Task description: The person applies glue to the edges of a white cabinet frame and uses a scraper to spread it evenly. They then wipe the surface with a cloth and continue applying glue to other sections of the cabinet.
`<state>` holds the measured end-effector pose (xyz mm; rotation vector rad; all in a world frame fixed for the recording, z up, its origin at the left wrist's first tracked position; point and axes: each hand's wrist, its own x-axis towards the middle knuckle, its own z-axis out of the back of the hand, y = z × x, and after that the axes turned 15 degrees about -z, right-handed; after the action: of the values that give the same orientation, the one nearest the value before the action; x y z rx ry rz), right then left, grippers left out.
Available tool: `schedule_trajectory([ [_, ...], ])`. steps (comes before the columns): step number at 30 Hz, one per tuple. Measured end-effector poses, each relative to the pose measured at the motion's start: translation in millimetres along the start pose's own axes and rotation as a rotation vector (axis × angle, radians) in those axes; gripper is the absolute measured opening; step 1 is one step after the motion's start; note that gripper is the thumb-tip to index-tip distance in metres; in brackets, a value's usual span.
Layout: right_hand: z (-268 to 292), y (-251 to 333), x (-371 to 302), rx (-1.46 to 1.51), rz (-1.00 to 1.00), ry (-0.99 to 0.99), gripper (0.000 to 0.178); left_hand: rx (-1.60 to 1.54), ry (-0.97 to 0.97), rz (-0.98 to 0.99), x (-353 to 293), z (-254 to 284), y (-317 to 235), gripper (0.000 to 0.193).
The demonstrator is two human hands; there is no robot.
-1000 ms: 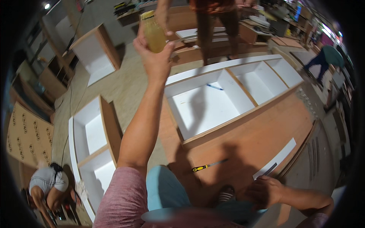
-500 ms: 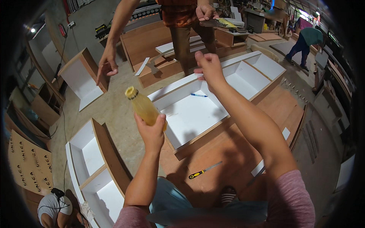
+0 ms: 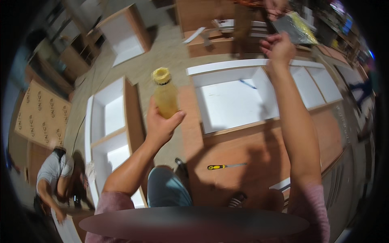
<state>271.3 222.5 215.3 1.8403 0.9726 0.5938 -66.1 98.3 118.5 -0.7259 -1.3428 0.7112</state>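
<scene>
Right hand (image 3: 281, 50) moved closer to shiny packet (image 3: 302, 29) just beyond: fingers half-curled, nothing visibly held, contact unclear; co-worker's hand (image 3: 276, 9) has packet. Left hand (image 3: 159, 126) already grasping bottle (image 3: 166, 98).

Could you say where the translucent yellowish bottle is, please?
In the head view, the translucent yellowish bottle is left of centre, in the left hand, left of the white-lined wooden cabinet.

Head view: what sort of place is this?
Likely a woodworking shop: an open white-lined cabinet, a second cabinet to its left, and a yellow-and-black tool on a wood panel.
</scene>
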Motion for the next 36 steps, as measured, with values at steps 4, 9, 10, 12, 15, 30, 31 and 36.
schedule_trajectory([
  [4, 66.0, -4.1, -14.6, -0.383, 0.153, 0.176, 0.059, 0.034, 0.1, 0.095, 20.0, 0.2, -54.7, 0.058],
  [9, 131.8, 38.7, -72.0, -0.896, 0.131, 0.409, 0.046, 0.132, 0.136, 0.13, 1.2, -16.7, -119.9, 0.06],
  [10, 157.9, 48.1, -73.5, -0.86, 0.089, 0.472, 0.046, 0.181, 0.145, 0.146, 3.1, -20.1, -143.2, 0.062],
  [12, 157.0, 88.3, -110.9, -1.02, -0.09, 0.411, 0.036, 0.141, 0.088, 0.284, -1.2, -15.9, -194.1, 0.06],
  [15, 144.6, 153.2, -132.1, -1.152, -0.153, 0.528, 0.024, 0.126, 0.078, 0.391, 20.3, -3.5, -275.7, 0.061],
  [30, -135.0, 251.0, -237.9, -0.074, -1.004, 0.83, 0.047, 0.406, -0.323, 0.627, 4.4, 148.5, -433.4, 0.063],
  [31, -155.3, 249.1, -240.5, -0.105, -0.963, 0.853, 0.042, 0.437, -0.337, 0.636, -0.4, 161.7, -437.4, 0.063],
  [36, -221.3, 238.5, -257.3, -0.163, -0.799, 0.736, 0.038, 0.5, -0.492, 0.634, -7.3, 228.2, -445.7, 0.062],
])
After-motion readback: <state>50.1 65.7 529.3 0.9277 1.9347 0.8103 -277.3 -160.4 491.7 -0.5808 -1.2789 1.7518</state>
